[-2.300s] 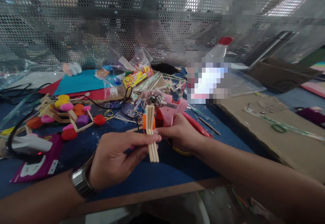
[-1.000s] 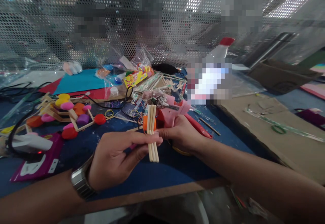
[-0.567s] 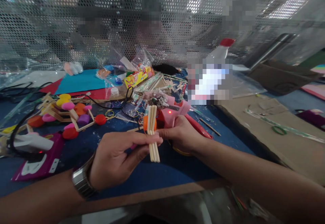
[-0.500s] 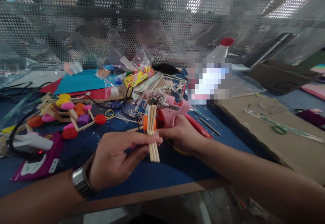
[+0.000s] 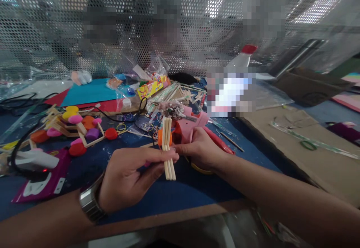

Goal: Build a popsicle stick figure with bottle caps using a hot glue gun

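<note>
Several narrow wooden craft sticks (image 5: 167, 133), stacked side by side with a bend at the middle, stand upright in front of me. My left hand (image 5: 131, 177) is closed in a pinch around them at the bend, thumb and fingertips pressed on the wood. My right hand (image 5: 201, 150) is closed close by on the right, its thumb reaching to the left fingertips beside the sticks. Its other fingers are hidden, so what it grips cannot be made out. Just behind it lie a pink plastic thing (image 5: 194, 122) with a red handle (image 5: 218, 139) and an orange piece (image 5: 161, 137).
At left sits a stick structure with colourful round pieces (image 5: 92, 133), beside a purple packet (image 5: 53, 180) and a white plug-like device (image 5: 42, 162). Behind are blue sheets (image 5: 90, 92), a yellow box (image 5: 152, 88) and loose sticks (image 5: 185, 92). Cardboard (image 5: 281, 132) covers the right side; a mesh panel (image 5: 126, 49) stands behind.
Both hands keep the same pose, with the sticks still pinched in my left hand. The view has shifted very slightly.
</note>
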`<state>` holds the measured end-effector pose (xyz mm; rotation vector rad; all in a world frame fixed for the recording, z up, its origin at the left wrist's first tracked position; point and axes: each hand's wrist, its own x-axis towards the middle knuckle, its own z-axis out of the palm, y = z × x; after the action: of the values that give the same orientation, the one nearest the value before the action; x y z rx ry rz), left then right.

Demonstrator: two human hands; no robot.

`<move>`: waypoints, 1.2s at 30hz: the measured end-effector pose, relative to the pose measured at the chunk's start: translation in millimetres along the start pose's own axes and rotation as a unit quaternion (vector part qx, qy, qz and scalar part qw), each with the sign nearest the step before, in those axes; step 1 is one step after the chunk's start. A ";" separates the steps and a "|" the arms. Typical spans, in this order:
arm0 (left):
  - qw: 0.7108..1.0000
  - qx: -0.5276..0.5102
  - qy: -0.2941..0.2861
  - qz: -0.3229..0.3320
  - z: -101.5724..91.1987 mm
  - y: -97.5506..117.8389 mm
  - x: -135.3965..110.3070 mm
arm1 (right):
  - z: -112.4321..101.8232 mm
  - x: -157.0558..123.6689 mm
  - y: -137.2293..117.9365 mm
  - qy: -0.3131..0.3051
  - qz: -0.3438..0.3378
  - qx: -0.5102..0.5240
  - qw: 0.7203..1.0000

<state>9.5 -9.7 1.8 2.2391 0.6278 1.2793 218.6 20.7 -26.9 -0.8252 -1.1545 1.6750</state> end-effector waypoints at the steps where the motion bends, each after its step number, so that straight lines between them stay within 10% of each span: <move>1: 1.000 -0.002 -0.002 -0.004 -0.2 -0.2 -0.2 | -0.4 0.4 0.2 0.000 -0.002 0.003 1.000; 25: 0.994 0.092 -0.009 -0.051 0.7 0.6 2.8 | 6.5 3.1 -10.6 0.116 -0.016 0.082 0.990; 36: 0.988 -0.035 0.031 -0.150 1.8 -1.8 1.2 | 5.2 3.0 -16.5 0.128 -0.012 0.070 0.989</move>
<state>11.4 -7.9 0.7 1.9637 0.8907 1.2017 218.0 24.2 -9.6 -0.9033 -0.8569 1.5590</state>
